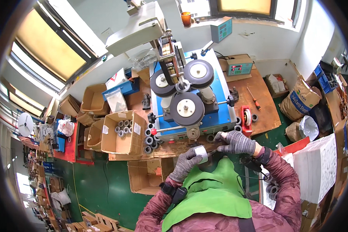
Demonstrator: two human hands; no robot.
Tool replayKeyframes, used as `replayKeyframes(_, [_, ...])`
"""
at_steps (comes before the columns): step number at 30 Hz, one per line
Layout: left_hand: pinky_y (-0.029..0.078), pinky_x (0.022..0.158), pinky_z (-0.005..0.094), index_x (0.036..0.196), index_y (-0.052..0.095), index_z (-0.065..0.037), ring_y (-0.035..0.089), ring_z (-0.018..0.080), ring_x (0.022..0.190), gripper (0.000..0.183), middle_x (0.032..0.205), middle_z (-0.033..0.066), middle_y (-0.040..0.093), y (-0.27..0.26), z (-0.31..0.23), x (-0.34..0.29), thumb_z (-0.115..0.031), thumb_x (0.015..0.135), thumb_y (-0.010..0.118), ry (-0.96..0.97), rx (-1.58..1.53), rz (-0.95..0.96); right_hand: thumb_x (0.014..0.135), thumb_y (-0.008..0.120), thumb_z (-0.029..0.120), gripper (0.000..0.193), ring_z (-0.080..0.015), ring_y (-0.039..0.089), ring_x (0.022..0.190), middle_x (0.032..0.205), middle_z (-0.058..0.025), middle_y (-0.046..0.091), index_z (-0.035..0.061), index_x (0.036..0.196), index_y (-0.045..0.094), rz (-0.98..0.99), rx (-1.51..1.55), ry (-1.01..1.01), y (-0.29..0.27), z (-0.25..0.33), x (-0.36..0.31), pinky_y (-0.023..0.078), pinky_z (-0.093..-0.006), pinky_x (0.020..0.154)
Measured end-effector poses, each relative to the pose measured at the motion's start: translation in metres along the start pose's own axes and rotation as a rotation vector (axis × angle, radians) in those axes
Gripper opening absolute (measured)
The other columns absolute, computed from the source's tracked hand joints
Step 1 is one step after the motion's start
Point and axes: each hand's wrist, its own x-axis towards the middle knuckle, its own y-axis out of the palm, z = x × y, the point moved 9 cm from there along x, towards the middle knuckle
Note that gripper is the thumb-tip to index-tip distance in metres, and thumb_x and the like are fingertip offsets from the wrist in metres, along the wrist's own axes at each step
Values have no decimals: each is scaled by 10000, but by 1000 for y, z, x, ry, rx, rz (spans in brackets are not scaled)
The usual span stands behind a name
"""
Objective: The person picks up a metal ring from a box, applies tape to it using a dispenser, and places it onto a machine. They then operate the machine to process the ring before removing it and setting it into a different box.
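Note:
My left hand (186, 164), in a grey knit glove, is closed around a white roll (201, 153), probably tape, just off the table's front edge. To its right, my gloved right hand (236, 143) has its fingers bent together by a thin, dark-tipped piece (212, 153) beside the roll; what it is I cannot make out. Ahead of both hands stands a ring-winding machine (216, 120) with a blue top. Three dark rollers, the nearest one (187, 108) closest to me, surround a small grey ring (183, 86).
Left of the machine are grey rings (148, 140) and a cardboard box (118, 145) with more rings inside. A screwdriver (255, 99) and a red tape dispenser (246, 120) lie on the right. Below the table edge sits another carton (143, 179). White foam trays (315, 166) are stacked at my right.

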Motion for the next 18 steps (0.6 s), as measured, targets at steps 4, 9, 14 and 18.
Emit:
replayKeyframes(4, [420,900,291,1234,501,-4,554,143,979,491,1075,65,593,5,-6,2,-199,809,650,48,-35,43,779,665,254,385,-292,622,859,905,-144,628,61,1074,509,-58,-106,-18,2,11,9,484,-350,760])
replayKeyframes(9, [432,818,270,1071,556,-7,528,111,893,394,997,47,579,12,-17,3,-215,772,705,109,-10,31,764,691,245,422,-254,625,871,932,-129,626,42,1083,504,-4,3,23,11,16,19,484,-338,772])
replayKeyframes(14, [438,710,246,932,508,-27,473,73,773,440,828,4,536,18,-31,5,-307,712,766,163,146,43,728,725,229,476,-198,622,888,965,-114,627,25,1099,509,112,257,-4,24,20,25,483,-315,792])
replayKeyframes(18, [440,752,260,957,461,-46,483,95,854,513,898,18,523,34,-49,13,-331,685,789,151,349,94,701,727,193,474,-156,595,897,979,-109,618,29,1098,526,32,195,-141,33,11,34,465,-305,822])
